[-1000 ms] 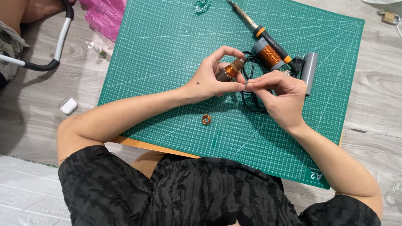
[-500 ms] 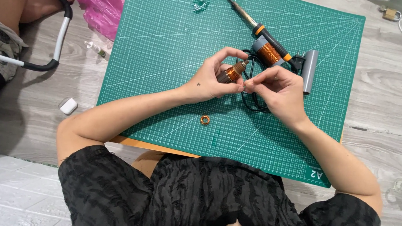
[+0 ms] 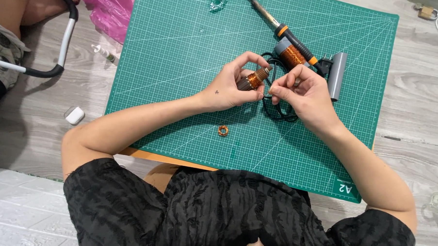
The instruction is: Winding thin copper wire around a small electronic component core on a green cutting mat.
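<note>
**Coil held mid-mat, hands slightly parted**

Compared with a second ago, the right hand [image 3: 303,93] is drawn slightly away from the left hand [image 3: 230,86], which is closed on the copper coil [image 3: 254,79]. Bare cutting mat [image 3: 177,51] is left toward its far-left corner; the soldering iron [image 3: 284,33] crowds the right.

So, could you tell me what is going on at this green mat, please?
A person holds a small coil of copper wire in the left hand, while the right hand pinches close beside its end. A soldering iron, a larger copper spool and a small copper ring lie on the cutting mat.
</note>
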